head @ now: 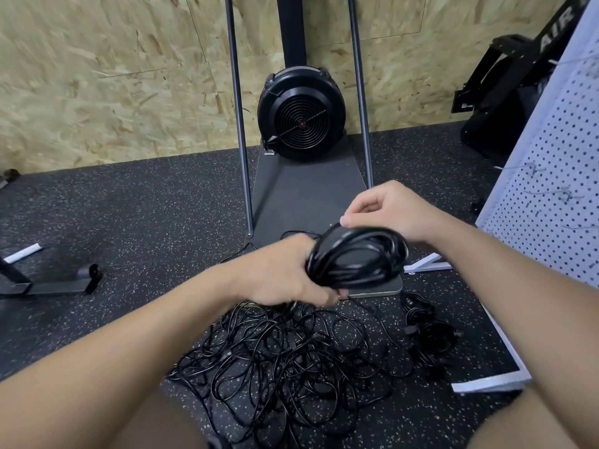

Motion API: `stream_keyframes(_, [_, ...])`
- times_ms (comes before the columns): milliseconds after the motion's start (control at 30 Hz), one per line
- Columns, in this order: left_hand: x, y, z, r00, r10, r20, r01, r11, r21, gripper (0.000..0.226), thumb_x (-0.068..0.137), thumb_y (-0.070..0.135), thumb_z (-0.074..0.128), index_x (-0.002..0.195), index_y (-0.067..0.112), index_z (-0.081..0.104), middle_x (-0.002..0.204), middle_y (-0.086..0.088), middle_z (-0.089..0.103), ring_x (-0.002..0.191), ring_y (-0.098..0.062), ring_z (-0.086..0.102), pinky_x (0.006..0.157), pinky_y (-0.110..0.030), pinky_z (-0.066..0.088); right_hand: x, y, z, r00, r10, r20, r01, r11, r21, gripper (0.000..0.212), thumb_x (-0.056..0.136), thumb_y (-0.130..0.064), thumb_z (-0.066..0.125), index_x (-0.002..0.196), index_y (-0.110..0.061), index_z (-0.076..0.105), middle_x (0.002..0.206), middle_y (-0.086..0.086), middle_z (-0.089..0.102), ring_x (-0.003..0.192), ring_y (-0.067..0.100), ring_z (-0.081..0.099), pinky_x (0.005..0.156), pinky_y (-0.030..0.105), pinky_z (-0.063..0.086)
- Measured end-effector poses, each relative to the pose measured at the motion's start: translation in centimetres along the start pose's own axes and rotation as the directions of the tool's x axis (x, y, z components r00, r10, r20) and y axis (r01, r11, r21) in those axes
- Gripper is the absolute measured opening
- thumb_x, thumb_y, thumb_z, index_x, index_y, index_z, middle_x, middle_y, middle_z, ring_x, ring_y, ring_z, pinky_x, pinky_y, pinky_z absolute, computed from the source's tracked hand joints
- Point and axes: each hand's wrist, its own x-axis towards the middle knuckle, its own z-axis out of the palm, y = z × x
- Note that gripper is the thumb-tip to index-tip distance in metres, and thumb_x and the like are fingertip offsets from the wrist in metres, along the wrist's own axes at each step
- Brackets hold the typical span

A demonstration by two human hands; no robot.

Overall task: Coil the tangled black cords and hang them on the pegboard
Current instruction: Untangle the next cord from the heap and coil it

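Observation:
My left hand (285, 273) grips a thick coil of black cord (356, 257) by its left side, held above the floor. My right hand (385, 209) pinches a strand of the same cord at the coil's top. Below my hands a large tangle of black cords (285, 361) lies spread on the speckled rubber floor. A smaller bundle of black cords (428, 335) lies to its right. The white pegboard (557, 176) stands at the right edge, with a few metal hooks (534, 166) sticking out of it.
A black fan machine (299, 116) stands on a dark base plate (304, 196) against the chipboard wall, flanked by two metal poles (241, 131). The pegboard's white foot (496, 380) lies at the right. A black frame foot (61, 283) sits at the left.

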Motion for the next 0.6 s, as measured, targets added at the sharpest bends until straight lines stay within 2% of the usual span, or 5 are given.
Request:
stream_keyframes(133, [-0.4, -0.5, -2.0, 0.974, -0.026, -0.224, 0.021, 0.999, -0.028, 0.019, 0.089, 0.006, 0.081, 0.081, 0.006, 0.064, 0.068, -0.004, 0.059, 0.062, -0.016, 0.048, 0.061, -0.030, 0.039, 0.8, 2.3, 1.5, 0.994, 0.101, 0.032, -0.095, 0.983, -0.157, 0.028, 0.096, -0.021, 0.082, 0.069, -0.016, 0.077, 0.067, -0.007, 0.072, 0.065, 0.016, 0.060, 0.073, 0.039, 0.054])
stream_keyframes(200, [-0.1, -1.6, -2.8, 0.930, -0.092, -0.355, 0.092, 0.996, -0.016, 0.025, 0.088, 0.007, 0.079, 0.077, 0.004, 0.057, 0.066, 0.004, 0.051, 0.061, -0.014, 0.042, 0.058, -0.030, 0.035, 0.8, 1.7, 3.1, 0.989, 0.130, 0.070, -0.120, 0.984, -0.135, 0.028, 0.102, -0.035, 0.076, 0.077, -0.025, 0.081, 0.073, -0.003, 0.076, 0.062, 0.015, 0.057, 0.065, 0.033, 0.047])
stream_keyframes(400, [1.3, -5.6, -3.6, 0.758, -0.260, -0.598, 0.272, 0.960, -0.073, 0.016, 0.083, 0.015, 0.078, 0.075, 0.009, 0.066, 0.059, 0.007, 0.059, 0.056, -0.012, 0.046, 0.055, -0.029, 0.042, -1.1, -0.7, 8.1, 0.983, 0.111, 0.149, -0.060, 0.949, -0.310, 0.036, 0.112, -0.042, 0.059, 0.086, -0.028, 0.080, 0.073, -0.007, 0.074, 0.048, 0.003, 0.049, 0.052, 0.021, 0.042])
stream_keyframes(500, [1.6, -7.6, -4.0, 0.709, -0.303, -0.637, 0.386, 0.922, -0.008, 0.018, 0.080, 0.027, 0.083, 0.092, 0.018, 0.073, 0.082, 0.005, 0.077, 0.077, -0.016, 0.070, 0.073, -0.033, 0.059, -2.0, -2.5, 9.8, 0.977, 0.064, 0.204, 0.033, 0.899, -0.437, 0.038, 0.112, -0.035, 0.055, 0.079, -0.030, 0.071, 0.074, -0.007, 0.069, 0.055, 0.008, 0.052, 0.057, 0.029, 0.041])
stream_keyframes(600, [2.1, -8.7, -3.5, 0.681, -0.263, -0.683, 0.501, 0.848, 0.172, 0.027, 0.084, 0.028, 0.077, 0.103, 0.017, 0.060, 0.100, -0.004, 0.073, 0.091, -0.033, 0.068, 0.081, -0.043, 0.057, -2.3, -3.5, 10.0, 0.979, 0.002, 0.206, 0.102, 0.863, -0.495, 0.047, 0.112, -0.033, 0.057, 0.067, -0.022, 0.051, 0.064, -0.004, 0.056, 0.058, 0.019, 0.049, 0.060, 0.041, 0.043])
